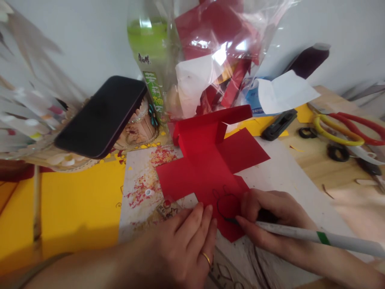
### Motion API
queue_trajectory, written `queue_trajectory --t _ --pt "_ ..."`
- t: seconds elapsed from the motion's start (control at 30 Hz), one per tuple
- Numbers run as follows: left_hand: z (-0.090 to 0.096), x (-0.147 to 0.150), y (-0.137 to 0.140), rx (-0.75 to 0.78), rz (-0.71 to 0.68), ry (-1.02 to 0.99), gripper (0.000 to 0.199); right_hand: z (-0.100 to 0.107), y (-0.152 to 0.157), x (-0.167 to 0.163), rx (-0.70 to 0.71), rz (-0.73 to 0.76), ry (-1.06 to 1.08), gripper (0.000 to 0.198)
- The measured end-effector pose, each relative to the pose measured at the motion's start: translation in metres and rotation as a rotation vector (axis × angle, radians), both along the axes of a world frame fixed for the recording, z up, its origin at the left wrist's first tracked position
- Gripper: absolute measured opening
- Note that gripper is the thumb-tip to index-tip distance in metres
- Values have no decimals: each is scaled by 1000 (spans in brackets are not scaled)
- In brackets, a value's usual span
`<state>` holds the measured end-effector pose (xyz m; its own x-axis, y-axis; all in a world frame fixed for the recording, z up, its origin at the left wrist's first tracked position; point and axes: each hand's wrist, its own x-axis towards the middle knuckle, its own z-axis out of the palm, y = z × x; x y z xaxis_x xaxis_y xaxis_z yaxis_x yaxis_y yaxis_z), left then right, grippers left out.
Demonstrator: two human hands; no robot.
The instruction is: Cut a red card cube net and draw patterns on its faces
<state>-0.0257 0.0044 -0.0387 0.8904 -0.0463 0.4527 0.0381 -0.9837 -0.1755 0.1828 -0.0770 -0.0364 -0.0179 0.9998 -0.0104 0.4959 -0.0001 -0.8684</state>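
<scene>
A red paper cutout (pixel 201 176) with folded flaps lies on a whitish board (pixel 288 172). Its lower part bears a dark drawn outline, a round shape with two small loops on top. My left hand (pixel 186 245), a gold ring on one finger, rests flat with fingers stretched over the paper's lower left edge. My right hand (pixel 270 216) is closed round a white marker pen (pixel 300 233) with a green band, and its dark tip meets the round outline. Partly under my left fingertips is a small clear stamp-like piece (pixel 167 209); its exact kind is unclear.
Behind the paper stand a green-labelled bottle (pixel 150 60) and a clear plastic bag (pixel 219 52) of paper scraps. A phone (pixel 102 116) leans at the left above yellow paper (pixel 81 200). At right lie a black stapler-like object (pixel 279 124) and scissors (pixel 339 134).
</scene>
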Motion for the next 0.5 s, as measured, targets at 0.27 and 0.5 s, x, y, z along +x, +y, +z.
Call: queue_trajectory --t 0.27,0.5 --pt "-8 1 0 -22 -2 -57 39 1 1 2 -10 21 -30 29" --pt "-4 -1 1 -4 -23 -32 40 3 1 1 -20 -6 -17 27"
